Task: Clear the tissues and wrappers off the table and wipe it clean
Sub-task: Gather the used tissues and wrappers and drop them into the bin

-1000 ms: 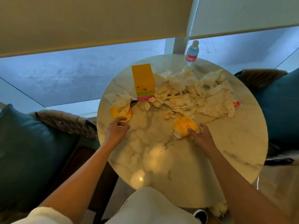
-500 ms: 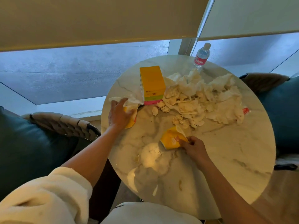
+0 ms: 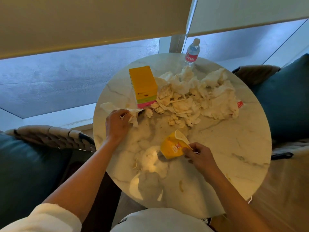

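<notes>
Head view: on the round marble table (image 3: 234,148), the left hand (image 3: 117,125) grips a crumpled tissue (image 3: 133,117) by the tall yellow box (image 3: 143,86). The right hand (image 3: 199,156) pinches a glossy yellow wrapper (image 3: 172,147) near centre. A rumpled tissue heap (image 3: 197,97) lies far right, before a plastic bottle (image 3: 192,52).

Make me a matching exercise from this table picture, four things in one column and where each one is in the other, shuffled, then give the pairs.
Things:
1. water bottle
2. yellow box
3. yellow wrapper
4. tissue pile

Places:
A. pinched in the right hand
B. standing at the table's far edge
C. heaped right of the box
D. upright just beyond the left hand

Pairs: 1-B, 2-D, 3-A, 4-C
</notes>
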### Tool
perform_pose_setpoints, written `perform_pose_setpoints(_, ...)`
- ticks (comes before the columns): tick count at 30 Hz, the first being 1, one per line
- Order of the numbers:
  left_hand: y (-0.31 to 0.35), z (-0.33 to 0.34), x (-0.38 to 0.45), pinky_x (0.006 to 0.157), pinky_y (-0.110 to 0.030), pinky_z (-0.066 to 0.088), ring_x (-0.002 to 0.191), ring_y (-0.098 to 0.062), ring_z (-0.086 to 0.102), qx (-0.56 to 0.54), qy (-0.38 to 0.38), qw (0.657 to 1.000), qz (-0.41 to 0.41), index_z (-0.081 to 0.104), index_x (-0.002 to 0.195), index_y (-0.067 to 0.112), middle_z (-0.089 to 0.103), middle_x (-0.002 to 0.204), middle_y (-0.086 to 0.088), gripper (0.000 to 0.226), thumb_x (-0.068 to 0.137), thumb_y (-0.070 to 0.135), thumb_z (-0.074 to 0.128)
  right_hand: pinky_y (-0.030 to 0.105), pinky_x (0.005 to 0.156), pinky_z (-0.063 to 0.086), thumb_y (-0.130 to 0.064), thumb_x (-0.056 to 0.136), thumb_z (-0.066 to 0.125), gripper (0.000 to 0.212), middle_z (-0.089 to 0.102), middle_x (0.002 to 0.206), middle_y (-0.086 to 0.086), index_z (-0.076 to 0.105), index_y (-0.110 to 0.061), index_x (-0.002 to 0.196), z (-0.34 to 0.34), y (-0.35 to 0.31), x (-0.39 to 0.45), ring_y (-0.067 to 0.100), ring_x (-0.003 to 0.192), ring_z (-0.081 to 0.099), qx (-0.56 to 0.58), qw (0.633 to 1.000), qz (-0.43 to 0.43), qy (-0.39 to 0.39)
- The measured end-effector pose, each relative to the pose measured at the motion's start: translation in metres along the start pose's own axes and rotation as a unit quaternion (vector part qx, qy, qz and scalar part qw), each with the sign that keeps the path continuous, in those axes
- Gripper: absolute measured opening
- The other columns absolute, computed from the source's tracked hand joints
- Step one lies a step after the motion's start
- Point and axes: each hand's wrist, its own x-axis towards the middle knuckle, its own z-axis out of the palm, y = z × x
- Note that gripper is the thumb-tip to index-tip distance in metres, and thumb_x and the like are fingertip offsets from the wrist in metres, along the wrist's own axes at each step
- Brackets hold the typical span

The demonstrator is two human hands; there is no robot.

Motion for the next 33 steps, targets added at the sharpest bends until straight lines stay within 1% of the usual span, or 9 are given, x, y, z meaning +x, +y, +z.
perform_pose_setpoints(5, 0.032, 0.008, -0.046, 0.069, -0.009, 0.037, 0.082, -0.014, 0.06, -0.065, -0.006, 0.998, -0.019, 0.074, 0.097, 0.014, 0.067, 0.092, 0.001, 0.012, 0.086, 0.018, 0.068, 0.027, 0.062, 0.05, -0.014, 0.089, 0.067, 0.006, 0.068, 0.084, 0.016, 0.066, -0.01, 0.085, -0.032, 0.021, -0.022, 0.019, 0.073, 0.063, 0.033, 0.999, 0.016, 0.032)
perform_pose_setpoints(8, 0.055, 0.016, -0.081, 0.063, -0.002, 0.035, 0.072, -0.003, 0.055, -0.083, -0.019, 0.996, -0.024, 0.07, 0.106, 0.022, 0.064, 0.088, 0.005, 0.019, 0.088, 0.023, 0.069, 0.031, 0.064, 0.05, -0.014, 0.09, 0.066, 0.008, 0.068, 0.084, 0.017, 0.066, -0.008, 0.084, -0.059, 0.04, -0.037, 0.02, 0.075, 0.065, 0.05, 0.997, 0.034, 0.055)
perform_pose_setpoints(12, 0.083, 0.036, -0.124, 0.064, -0.007, 0.039, 0.077, 0.002, 0.058, -0.096, -0.078, 0.991, -0.045, 0.07, 0.108, 0.025, 0.066, 0.092, 0.008, 0.02, 0.088, 0.027, 0.067, 0.031, 0.067, 0.049, -0.014, 0.09, 0.066, 0.009, 0.067, 0.083, 0.016, 0.066, -0.006, 0.086, -0.101, 0.067, -0.059, 0.021, 0.075, 0.062, 0.092, 0.989, 0.061, 0.101)
perform_pose_setpoints(15, 0.101, 0.059, -0.156, 0.071, -0.014, 0.046, 0.082, -0.001, 0.062, -0.101, -0.142, 0.984, -0.046, 0.072, 0.103, 0.024, 0.069, 0.094, 0.009, 0.016, 0.087, 0.025, 0.068, 0.03, 0.064, 0.046, -0.012, 0.091, 0.064, 0.008, 0.065, 0.078, 0.013, 0.066, -0.007, 0.085, -0.137, 0.095, -0.076, 0.021, 0.072, 0.058, 0.143, 0.975, 0.088, 0.145)
perform_pose_setpoints(19, 0.138, 0.097, -0.198, 0.072, -0.011, 0.048, 0.078, 0.003, 0.064, -0.105, -0.229, 0.967, -0.047, 0.07, 0.091, 0.03, 0.07, 0.086, 0.014, 0.012, 0.085, 0.019, 0.071, 0.029, 0.064, 0.048, -0.015, 0.091, 0.063, 0.006, 0.066, 0.081, 0.01, 0.064, -0.015, 0.085, -0.194, 0.144, -0.095, 0.02, 0.073, 0.06, 0.161, 0.96, 0.112, 0.199)
perform_pose_setpoints(21, 0.16, 0.118, -0.219, 0.073, -0.016, 0.049, 0.076, 0.001, 0.065, -0.104, -0.266, 0.957, -0.044, 0.071, 0.087, 0.033, 0.071, 0.081, 0.012, 0.018, 0.086, 0.016, 0.07, 0.028, 0.062, 0.048, -0.016, 0.092, 0.062, 0.004, 0.068, 0.08, 0.009, 0.064, -0.013, 0.089, -0.221, 0.176, -0.102, 0.019, 0.072, 0.062, 0.184, 0.95, 0.135, 0.214)
perform_pose_setpoints(25, 0.206, 0.164, -0.265, 0.067, -0.018, 0.047, 0.067, -0.003, 0.061, -0.111, -0.307, 0.943, -0.069, 0.07, 0.074, 0.02, 0.069, 0.073, 0.009, 0.021, 0.084, 0.002, 0.065, 0.029, 0.058, 0.044, -0.018, 0.092, 0.063, 0.011, 0.066, 0.072, 0.005, 0.066, -0.008, 0.094, -0.266, 0.249, -0.111, 0.022, 0.068, 0.059, 0.211, 0.936, 0.178, 0.219)
perform_pose_setpoints(29, 0.242, 0.216, -0.306, 0.069, -0.007, 0.047, 0.077, 0.004, 0.065, -0.13, -0.367, 0.912, -0.126, 0.075, 0.075, 0.02, 0.074, 0.079, 0.014, 0.028, 0.086, -0.003, 0.062, 0.025, 0.058, 0.044, -0.012, 0.094, 0.059, 0.009, 0.062, 0.073, 0.007, 0.064, -0.013, 0.087, -0.293, 0.308, -0.113, 0.016, 0.066, 0.056, 0.228, 0.918, 0.234, 0.226)
perform_pose_setpoints(33, 0.256, 0.268, -0.344, 0.079, -0.016, 0.052, 0.089, -0.002, 0.067, -0.132, -0.418, 0.882, -0.175, 0.076, 0.09, 0.025, 0.074, 0.096, 0.009, 0.028, 0.089, 0.001, 0.061, 0.026, 0.059, 0.044, -0.012, 0.094, 0.059, 0.004, 0.063, 0.078, 0.007, 0.062, -0.011, 0.092, -0.294, 0.368, -0.092, 0.016, 0.069, 0.059, 0.222, 0.902, 0.302, 0.212)
